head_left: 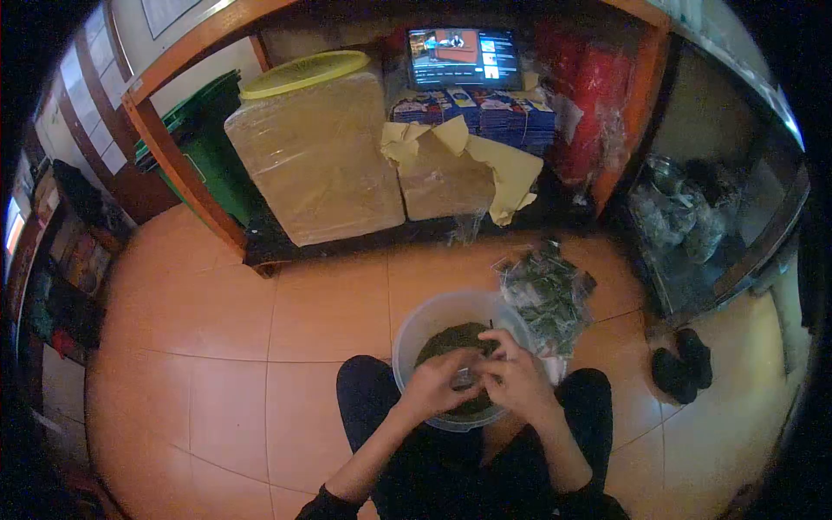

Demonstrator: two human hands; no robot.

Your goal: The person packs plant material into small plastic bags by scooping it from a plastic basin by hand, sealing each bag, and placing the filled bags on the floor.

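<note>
A translucent plastic tub stands on the floor between the person's knees, partly filled with a loose green-brown material. Over it, my left hand and my right hand meet with fingers curled. Between them is a small clear plastic bag, mostly hidden by the fingers. A short dark stick-like tip shows above my right hand; what it belongs to is unclear. Right behind the tub lies a pile of small clear packets with dark green contents.
Ahead, a low wooden shelf holds wrapped cardboard boxes, a yellow round lid, blue printed bundles and a lit screen. A green bin stands left. Dark shoes lie on the right floor tiles.
</note>
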